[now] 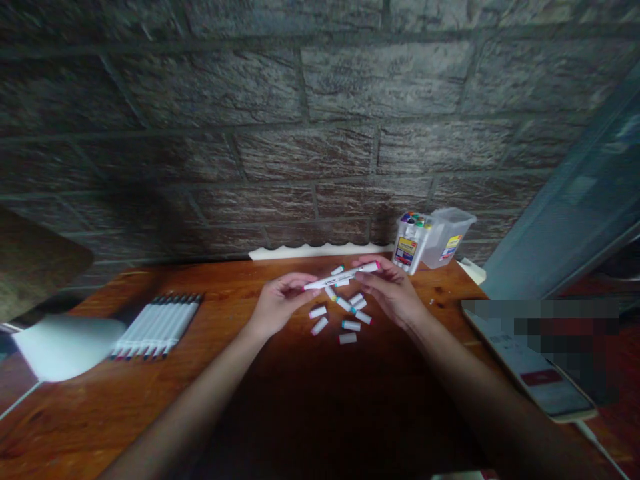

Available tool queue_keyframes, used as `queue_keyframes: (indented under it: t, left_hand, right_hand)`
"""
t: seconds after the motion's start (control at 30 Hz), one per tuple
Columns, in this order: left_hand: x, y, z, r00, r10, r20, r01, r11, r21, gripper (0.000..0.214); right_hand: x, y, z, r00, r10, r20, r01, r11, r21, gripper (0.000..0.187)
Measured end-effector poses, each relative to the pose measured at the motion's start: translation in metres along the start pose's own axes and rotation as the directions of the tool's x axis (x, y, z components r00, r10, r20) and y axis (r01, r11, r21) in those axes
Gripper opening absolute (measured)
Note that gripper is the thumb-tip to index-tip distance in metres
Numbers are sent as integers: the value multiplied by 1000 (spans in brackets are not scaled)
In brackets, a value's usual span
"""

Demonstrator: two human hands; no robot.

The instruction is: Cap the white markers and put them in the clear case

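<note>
A white marker (335, 279) with a pink-ended cap at its right end is held level above the table, one end in each hand. My left hand (278, 301) pinches its left end between thumb and fingers. At the capped end, my right hand (393, 291) has its fingers closed round the marker. Below and between my hands lie several loose white marker caps (351, 325), some with teal, pink or yellow ends. One cap (348, 339) lies nearest to me. Part of the scatter is hidden behind the marker and my fingers.
Several capless-looking markers (155, 325) lie in a row at left, beside a white lamp-like object (70, 347). A clear case of markers (411, 243) and another clear case (449, 237) stand at the back right. A phone (530, 363) lies at right. A brick wall (310, 153) rises behind the table (240, 413).
</note>
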State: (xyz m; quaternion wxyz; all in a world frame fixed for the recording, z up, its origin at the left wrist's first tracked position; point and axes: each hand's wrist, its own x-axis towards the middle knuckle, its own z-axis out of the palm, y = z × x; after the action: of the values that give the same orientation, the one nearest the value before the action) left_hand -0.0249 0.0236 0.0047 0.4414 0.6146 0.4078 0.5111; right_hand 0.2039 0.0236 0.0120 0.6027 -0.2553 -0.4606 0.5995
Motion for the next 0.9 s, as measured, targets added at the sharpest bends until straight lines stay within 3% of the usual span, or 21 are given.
queue_keyframes:
  t: [0.13,0.27,0.6,0.9]
  left_hand:
    - [-3,4,5,988,148,-44,-143,985,100,22]
    - [-5,3,6,977,213,-29,-207,968,141,19]
    - [-7,10,9,994,110,-5,-110,992,60,25]
    - [-5,11,6,995,73,-69,-71,997,30,30]
  right_hand:
    - [1,-3,-1,999,48,-6,-47,994,98,31]
    - [2,-7,-1,996,88,-7,-86,982,168,20]
    - [5,-4,-4,971,162,-176,-129,974,188,18]
    - [4,-3,-4,970,172,-170,-144,976,164,21]
